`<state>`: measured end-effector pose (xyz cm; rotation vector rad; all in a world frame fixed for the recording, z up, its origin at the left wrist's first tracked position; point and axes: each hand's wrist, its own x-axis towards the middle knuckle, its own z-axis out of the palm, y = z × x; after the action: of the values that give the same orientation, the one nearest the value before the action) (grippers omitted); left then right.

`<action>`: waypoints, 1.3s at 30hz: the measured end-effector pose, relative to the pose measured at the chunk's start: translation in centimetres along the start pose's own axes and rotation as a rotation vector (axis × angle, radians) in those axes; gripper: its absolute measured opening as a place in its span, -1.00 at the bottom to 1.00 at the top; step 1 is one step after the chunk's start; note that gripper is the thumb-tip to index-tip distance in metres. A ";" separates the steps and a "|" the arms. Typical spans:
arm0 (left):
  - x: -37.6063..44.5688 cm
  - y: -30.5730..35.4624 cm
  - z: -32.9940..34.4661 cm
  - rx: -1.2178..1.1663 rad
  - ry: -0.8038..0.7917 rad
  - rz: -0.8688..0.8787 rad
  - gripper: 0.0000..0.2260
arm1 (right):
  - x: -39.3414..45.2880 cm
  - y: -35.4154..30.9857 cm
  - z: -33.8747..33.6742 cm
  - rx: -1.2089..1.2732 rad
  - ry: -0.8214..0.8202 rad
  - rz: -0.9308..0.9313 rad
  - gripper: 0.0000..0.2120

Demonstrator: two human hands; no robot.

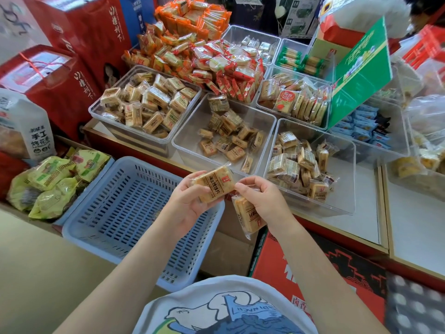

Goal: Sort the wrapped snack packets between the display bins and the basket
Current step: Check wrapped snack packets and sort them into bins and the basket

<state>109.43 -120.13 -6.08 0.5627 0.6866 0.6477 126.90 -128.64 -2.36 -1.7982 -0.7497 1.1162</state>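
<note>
Packet in both hands, second packet half-hidden

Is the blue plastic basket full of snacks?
No, the blue slotted plastic basket shows only its bare bottom; no snack packets lie in it.

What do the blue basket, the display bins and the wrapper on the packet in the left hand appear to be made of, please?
Blue basket: looks like moulded plastic, matte, with regular slots in floor and walls.
Display bins: probably clear rigid plastic; the shelf shows through the glossy walls.
Packet held by the left hand: thin transparent film, shiny and crinkled, with printing over the biscuit inside.
</note>
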 end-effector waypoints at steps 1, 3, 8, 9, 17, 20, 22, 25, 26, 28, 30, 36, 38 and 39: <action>0.1 0.0 0.1 0.010 -0.006 -0.010 -0.56 | 0.0 0.0 -0.1 0.017 0.006 0.000 -0.95; 0.3 0.0 0.3 0.169 0.007 -0.025 -0.51 | -0.1 -0.1 -0.3 0.066 0.033 0.002 -0.97; 0.7 0.0 0.7 0.681 -0.086 -0.068 -0.40 | 0.3 -0.1 -0.7 0.025 0.108 -0.009 -0.93; 0.7 -0.1 1.0 0.688 -0.117 -0.080 -0.43 | 0.4 -0.1 -0.6 -0.008 0.105 -0.018 -0.93; 0.3 -0.3 2.4 0.603 0.038 -0.037 -0.86 | 0.2 -0.1 -0.7 -0.225 -0.006 -0.125 -0.92; 0.1 -0.2 2.4 0.568 0.086 -0.019 -0.77 | 0.1 0.0 -0.5 -0.225 0.012 -0.142 -0.91; 0.2 -0.4 2.3 0.543 0.127 -0.018 -0.75 | -0.1 0.1 -0.5 -0.188 0.037 -0.150 -0.91; 0.1 -0.3 2.1 0.456 0.132 -0.028 -0.84 | -0.2 0.2 -0.7 -0.111 0.022 -0.147 -0.94; 0.1 -0.2 2.1 0.419 0.116 -0.031 -0.84 | -0.3 0.1 -0.8 -0.098 0.012 -0.148 -0.95; 0.1 0.0 2.1 0.374 0.085 -0.033 -0.82 | -0.3 0.0 -0.7 -0.091 0.022 -0.160 -0.95; 0.2 -0.1 2.2 0.367 0.066 -0.032 -0.78 | -0.3 -0.1 -0.6 -0.080 0.049 -0.172 -0.91; -0.2 -0.2 2.7 0.425 -0.096 -0.082 -0.63 | -0.5 -0.4 -0.4 0.053 0.141 -0.144 -0.84; -0.1 -0.5 2.5 0.469 -0.106 -0.116 -0.61 | -0.4 -0.2 -0.4 0.072 0.160 -0.108 -0.86; 0.0 -0.7 2.3 0.502 -0.082 -0.116 -0.64 | -0.4 0.0 -0.3 0.077 0.164 -0.077 -0.86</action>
<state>111.39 -121.18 -5.08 0.9994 0.8021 0.3373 127.03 -129.05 -2.12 -1.7572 -0.6640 0.9231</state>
